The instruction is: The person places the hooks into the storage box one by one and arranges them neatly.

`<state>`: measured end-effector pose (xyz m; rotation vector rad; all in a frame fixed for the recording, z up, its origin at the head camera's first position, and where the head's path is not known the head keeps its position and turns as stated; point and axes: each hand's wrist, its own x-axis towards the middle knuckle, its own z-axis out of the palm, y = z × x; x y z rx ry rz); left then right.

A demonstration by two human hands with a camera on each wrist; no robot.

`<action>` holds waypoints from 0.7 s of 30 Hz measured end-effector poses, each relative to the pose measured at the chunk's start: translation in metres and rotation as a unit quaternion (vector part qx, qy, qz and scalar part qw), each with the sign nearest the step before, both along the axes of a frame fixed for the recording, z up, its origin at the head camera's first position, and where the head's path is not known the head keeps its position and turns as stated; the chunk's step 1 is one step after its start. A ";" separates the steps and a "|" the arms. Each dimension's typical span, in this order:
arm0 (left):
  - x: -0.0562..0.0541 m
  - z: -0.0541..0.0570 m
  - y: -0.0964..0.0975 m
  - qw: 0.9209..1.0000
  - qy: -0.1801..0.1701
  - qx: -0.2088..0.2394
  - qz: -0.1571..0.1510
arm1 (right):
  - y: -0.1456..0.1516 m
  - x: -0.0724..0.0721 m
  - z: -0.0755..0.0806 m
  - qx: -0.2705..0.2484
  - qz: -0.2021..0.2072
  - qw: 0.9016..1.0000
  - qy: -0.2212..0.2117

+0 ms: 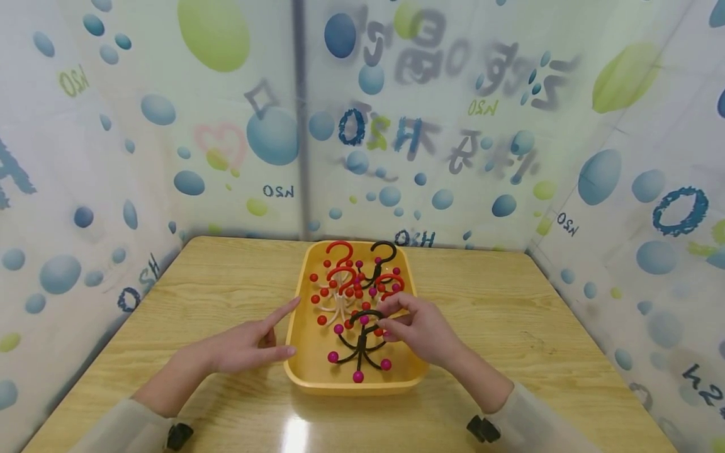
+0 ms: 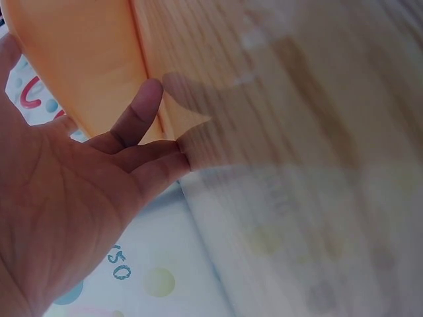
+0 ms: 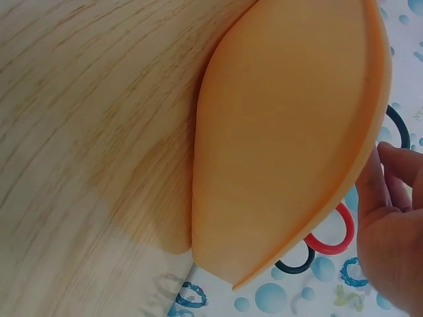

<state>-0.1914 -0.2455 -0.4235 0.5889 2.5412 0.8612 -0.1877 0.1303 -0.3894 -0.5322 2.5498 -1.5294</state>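
Note:
A yellow plastic tray holds several hook hangers with curved arms tipped by small balls. At its near end stands a black hook hanger with magenta balls. My right hand reaches over the right rim and pinches this hanger's curved hook between thumb and forefinger. In the right wrist view my right hand is partly behind the tray wall. My left hand is at the left rim, forefinger and thumb stretched out along it. The left wrist view has the left hand beside the tray's outer wall.
Farther back in the tray are white hangers with red hooks and red balls, and another black hanger. The tray sits on a wooden table. Patterned wall sheets enclose its back and sides.

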 end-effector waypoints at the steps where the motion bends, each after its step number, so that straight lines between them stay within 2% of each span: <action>1: 0.000 0.000 0.000 1.000 0.000 0.000 0.000 | 0.000 0.000 0.000 0.000 0.001 1.000 0.000; 12: 0.001 0.000 -0.001 1.000 -0.001 0.001 -0.001 | 0.002 -0.001 -0.001 -0.004 0.013 1.000 -0.004; 16: 0.001 0.000 -0.001 1.000 -0.003 0.003 -0.003 | 0.004 0.000 -0.001 0.014 0.014 1.000 -0.003; 21: 0.001 -0.001 -0.002 1.000 -0.004 0.003 0.000 | 0.011 0.002 0.000 0.052 0.006 0.998 0.029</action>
